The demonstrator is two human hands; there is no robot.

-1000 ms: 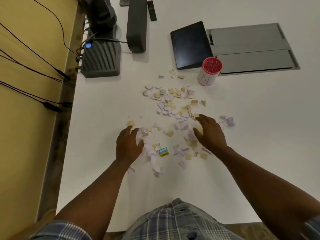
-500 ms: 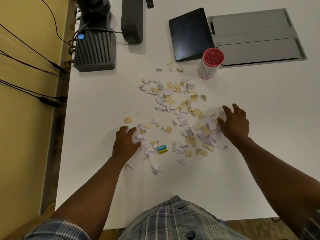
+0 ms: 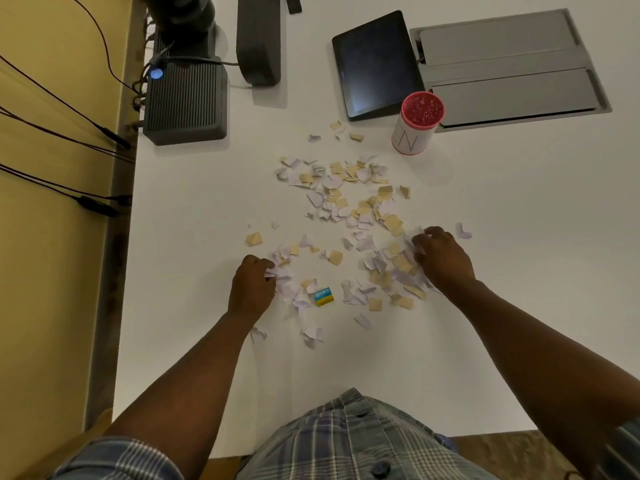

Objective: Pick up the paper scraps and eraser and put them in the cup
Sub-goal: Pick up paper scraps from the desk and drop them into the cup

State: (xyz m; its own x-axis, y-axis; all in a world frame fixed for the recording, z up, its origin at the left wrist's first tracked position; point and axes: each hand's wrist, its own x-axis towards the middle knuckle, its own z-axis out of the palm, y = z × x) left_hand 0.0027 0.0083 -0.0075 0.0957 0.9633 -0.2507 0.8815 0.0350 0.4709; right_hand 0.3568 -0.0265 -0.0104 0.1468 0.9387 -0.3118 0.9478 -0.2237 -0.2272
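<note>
Several white and tan paper scraps point(image 3: 346, 199) lie scattered across the middle of the white table point(image 3: 519, 271). A small blue and yellow eraser point(image 3: 323, 296) rests among them near the front. The white cup point(image 3: 417, 123) with a red rim stands upright at the back right, with scraps inside. My left hand point(image 3: 252, 287) sits curled at the left edge of the pile, its fingers closed on white scraps. My right hand point(image 3: 443, 259) is curled over the scraps at the pile's right side, fingertips pinching paper.
A dark tablet point(image 3: 375, 64) and a grey floor-box lid point(image 3: 509, 67) lie behind the cup. A ribbed dark device point(image 3: 185, 102) with a blue light and a dark stand point(image 3: 258, 39) sit at the back left. Cables hang over the table's left edge.
My right hand has drawn inward from the far right and curled its fingers around scraps. My left hand has closed tighter on the scraps at the left.
</note>
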